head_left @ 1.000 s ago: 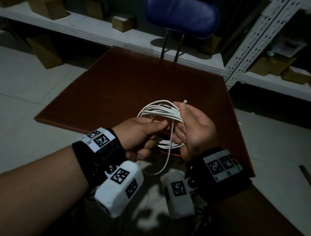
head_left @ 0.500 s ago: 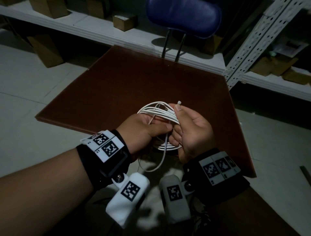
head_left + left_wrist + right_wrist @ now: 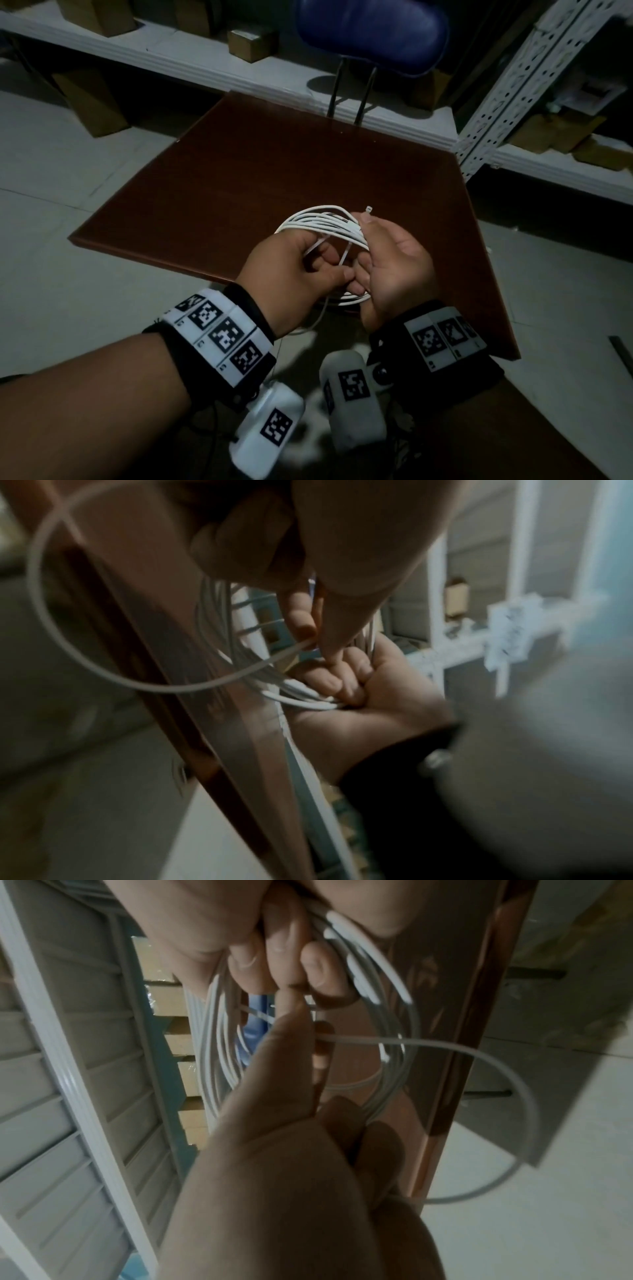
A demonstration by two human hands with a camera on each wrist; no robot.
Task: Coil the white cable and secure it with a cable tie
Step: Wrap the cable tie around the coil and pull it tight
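Both hands hold the coiled white cable (image 3: 322, 222) above the near edge of the brown table (image 3: 274, 178).

The right hand (image 3: 394, 270) is closed around the bundle of loops, and the head of the cable tie (image 3: 368, 208) stands up by its thumb. The left hand (image 3: 291, 274) pinches a loose white strand – thumb against forefinger – and this strand hangs in a loop below the wrists.
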